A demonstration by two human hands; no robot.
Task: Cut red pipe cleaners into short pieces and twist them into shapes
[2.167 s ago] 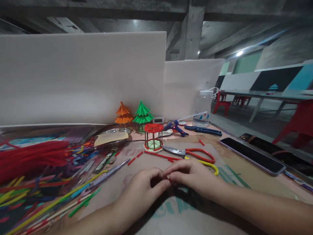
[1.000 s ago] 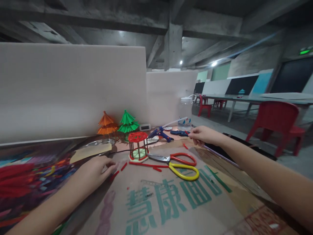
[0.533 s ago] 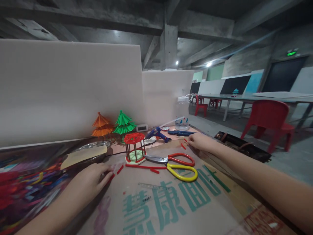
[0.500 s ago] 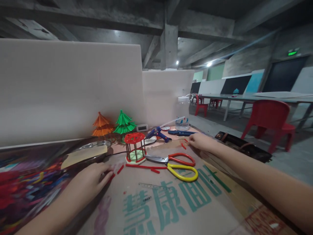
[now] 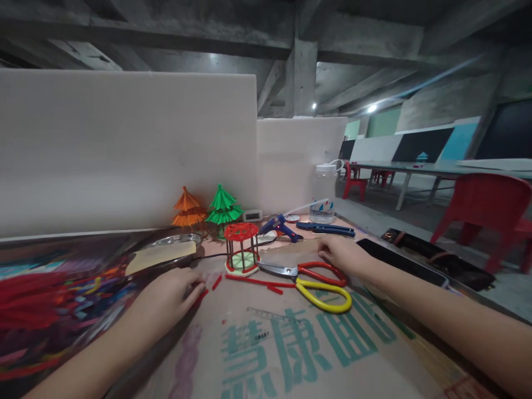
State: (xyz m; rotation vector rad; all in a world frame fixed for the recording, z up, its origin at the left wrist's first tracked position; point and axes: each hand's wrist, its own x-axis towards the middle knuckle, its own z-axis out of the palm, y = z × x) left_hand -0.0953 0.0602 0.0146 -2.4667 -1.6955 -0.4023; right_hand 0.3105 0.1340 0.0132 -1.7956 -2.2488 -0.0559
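My left hand (image 5: 171,295) lies palm down on the printed cardboard sheet (image 5: 291,354), fingers stretched flat, their tips touching a short red stick piece (image 5: 203,295). My right hand (image 5: 341,254) rests further back on the cardboard with fingers curled down, right beside the red handle of the red-and-yellow scissors (image 5: 322,280); what is under its fingertips is hidden. Between my hands stands a small red stick pavilion (image 5: 241,250) on a pale round base. A long red stick (image 5: 251,280) and more short red pieces lie in front of it.
A heap of coloured sticks (image 5: 50,302) fills the left. A metal tray (image 5: 172,244), orange (image 5: 189,206) and green (image 5: 224,204) paper trees, blue glue gun (image 5: 282,227), blue knife (image 5: 328,228) and bottle (image 5: 325,185) line the back by white boards. A phone (image 5: 401,260) lies right; red chairs beyond.
My right hand has drawn back from the far red piece to the scissors' red handle. My left hand stays by the short red stick. The view has shifted slightly to the left.
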